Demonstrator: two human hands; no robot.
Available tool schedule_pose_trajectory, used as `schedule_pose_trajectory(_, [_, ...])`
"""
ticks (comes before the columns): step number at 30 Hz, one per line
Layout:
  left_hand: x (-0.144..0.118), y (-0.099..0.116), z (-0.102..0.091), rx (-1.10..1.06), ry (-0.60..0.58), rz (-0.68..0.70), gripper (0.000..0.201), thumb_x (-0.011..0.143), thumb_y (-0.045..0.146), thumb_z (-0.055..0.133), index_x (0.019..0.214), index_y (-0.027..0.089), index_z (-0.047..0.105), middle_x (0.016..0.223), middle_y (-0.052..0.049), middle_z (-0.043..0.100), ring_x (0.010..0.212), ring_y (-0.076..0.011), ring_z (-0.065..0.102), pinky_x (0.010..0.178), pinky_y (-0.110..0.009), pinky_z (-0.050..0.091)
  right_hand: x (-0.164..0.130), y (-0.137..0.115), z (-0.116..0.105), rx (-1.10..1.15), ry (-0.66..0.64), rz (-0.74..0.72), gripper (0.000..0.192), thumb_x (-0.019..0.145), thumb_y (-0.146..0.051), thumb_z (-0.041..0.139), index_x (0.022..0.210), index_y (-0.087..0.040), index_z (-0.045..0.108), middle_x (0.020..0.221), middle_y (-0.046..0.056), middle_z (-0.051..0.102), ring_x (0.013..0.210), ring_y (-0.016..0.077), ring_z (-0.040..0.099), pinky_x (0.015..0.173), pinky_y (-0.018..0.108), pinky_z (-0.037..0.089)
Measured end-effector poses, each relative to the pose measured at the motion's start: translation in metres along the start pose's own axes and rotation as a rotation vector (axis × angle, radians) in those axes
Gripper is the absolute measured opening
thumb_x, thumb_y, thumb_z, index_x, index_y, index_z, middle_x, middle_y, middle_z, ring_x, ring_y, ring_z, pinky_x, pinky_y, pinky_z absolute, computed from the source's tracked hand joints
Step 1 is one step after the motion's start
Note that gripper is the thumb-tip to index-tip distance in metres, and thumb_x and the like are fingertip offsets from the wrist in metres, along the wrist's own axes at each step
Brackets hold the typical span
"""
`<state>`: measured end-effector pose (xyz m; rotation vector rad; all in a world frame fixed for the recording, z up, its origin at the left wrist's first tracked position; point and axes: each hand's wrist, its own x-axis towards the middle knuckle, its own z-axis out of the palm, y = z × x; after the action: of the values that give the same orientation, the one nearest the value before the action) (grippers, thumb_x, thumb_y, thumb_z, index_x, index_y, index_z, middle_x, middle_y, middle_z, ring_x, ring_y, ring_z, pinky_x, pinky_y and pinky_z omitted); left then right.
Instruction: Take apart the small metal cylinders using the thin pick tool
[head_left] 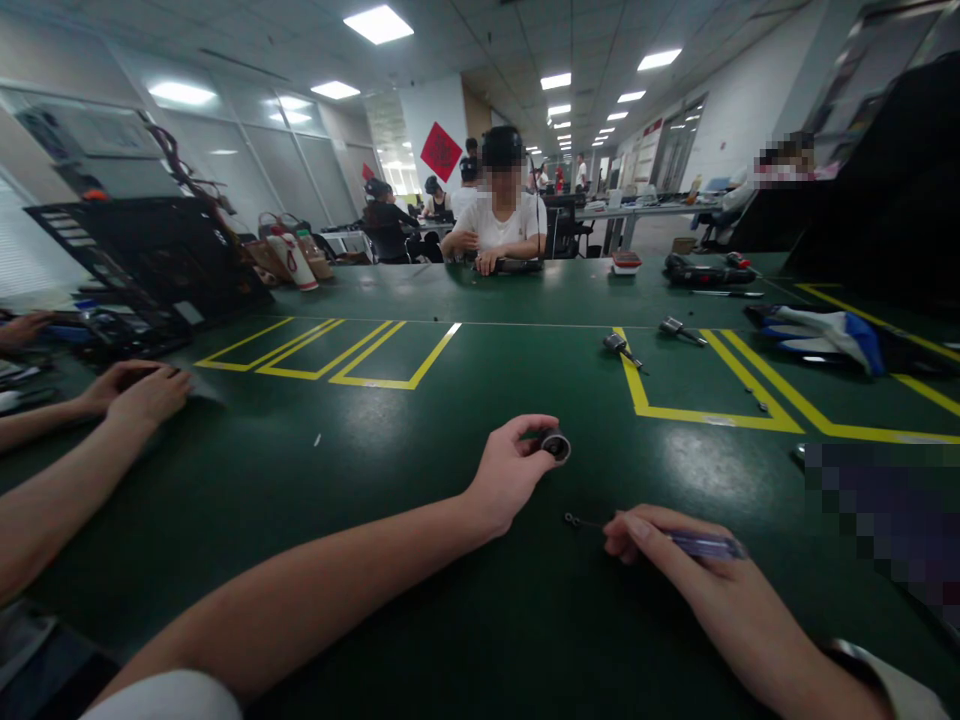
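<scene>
— Head view, left hand [510, 475]?
— Curled nearly closed, thumb and fingertips pinching a small dark ring [556, 445]. Held just above the green worktop [390, 470], or resting on it; hard to tell which.
— And the right hand [675, 560]?
— Closed round a slim screwdriver [660, 538] with a clear purplish handle. Lying low, nearly flat against the worktop, shaft pointing left, tip near a tiny dark bit [573, 519] on the surface.
— Ring relative to the hands?
— At the left fingertips, up and left of the right hand, near the tool's tip but apart from it.
— Anything else close by?
— Yellow tape lines [705, 412] beyond the hands. Two small metal tools [621, 347] and [679, 328] by those lines, well apart from both hands. Blue and white gloves [825, 335] further right.
— Other people?
— Co-worker's hands [142, 390] at the left edge, flat on the worktop, well apart from the ring. Another person [504, 225] seated across the far side, hands resting on a dark object. Black rack [150, 260] at far left with bottles [296, 258] beside it.
</scene>
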<state>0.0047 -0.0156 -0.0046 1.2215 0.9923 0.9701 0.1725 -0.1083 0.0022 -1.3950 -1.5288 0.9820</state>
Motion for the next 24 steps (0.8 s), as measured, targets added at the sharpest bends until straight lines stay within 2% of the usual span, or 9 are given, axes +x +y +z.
schedule_pose_trajectory(4, [0.0,-0.001,0.001,0.018,0.004,-0.001,0.038,0.068,0.004,0.064,0.104,0.015,0.06,0.097,-0.007,0.066,0.091,-0.0167,0.063,0.092,-0.038,0.047,-0.003,-0.001,0.0,-0.152,-0.024,-0.099,0.035,0.086,-0.044,0.045,0.069,-0.022,0.066,0.068,0.002,0.068,0.065,0.0166,0.065,0.059,0.025,0.053])
schedule_pose_trajectory(7, [-0.001,-0.002,-0.001,0.033,-0.013,0.011,0.037,0.069,0.006,0.064,0.105,0.016,0.061,0.101,-0.007,0.065,0.093,-0.017,0.062,0.092,-0.037,0.047,-0.008,-0.003,0.002,-0.307,-0.003,-0.227,0.035,0.089,-0.038,0.043,0.064,-0.023,0.062,0.066,0.001,0.066,0.069,0.018,0.065,0.062,0.028,0.053])
schedule_pose_trajectory(11, [0.0,-0.004,-0.002,0.046,-0.044,0.025,0.038,0.069,0.008,0.065,0.106,0.017,0.062,0.104,-0.007,0.066,0.095,-0.0179,0.062,0.091,-0.038,0.047,-0.011,0.0,0.004,-0.388,-0.001,-0.369,0.027,0.089,-0.03,0.044,0.071,-0.023,0.063,0.072,0.003,0.067,0.078,0.02,0.066,0.08,0.034,0.053])
schedule_pose_trajectory(14, [0.001,-0.005,-0.002,0.042,-0.035,0.018,0.038,0.069,0.008,0.065,0.106,0.017,0.063,0.101,-0.007,0.067,0.094,-0.0181,0.062,0.091,-0.038,0.047,-0.012,0.005,0.003,-0.388,0.057,-0.445,0.021,0.089,-0.027,0.046,0.08,-0.023,0.064,0.078,0.003,0.069,0.084,0.0196,0.066,0.09,0.036,0.05])
schedule_pose_trajectory(19, [-0.004,-0.003,0.002,0.015,-0.058,0.011,0.039,0.068,0.006,0.064,0.106,0.016,0.064,0.097,-0.006,0.069,0.091,-0.017,0.064,0.091,-0.037,0.048,-0.014,0.013,0.001,-0.384,0.202,-0.553,0.017,0.087,-0.023,0.051,0.099,-0.024,0.062,0.098,0.004,0.068,0.096,0.0192,0.064,0.088,0.033,0.051])
schedule_pose_trajectory(24, [-0.013,0.001,0.008,0.036,-0.108,0.032,0.039,0.068,0.001,0.06,0.105,0.013,0.063,0.098,-0.007,0.068,0.091,-0.0166,0.064,0.09,-0.035,0.048,-0.009,0.017,0.005,-0.381,0.155,-0.533,0.02,0.088,-0.023,0.05,0.106,-0.025,0.059,0.104,0.006,0.065,0.096,0.0182,0.062,0.081,0.03,0.054])
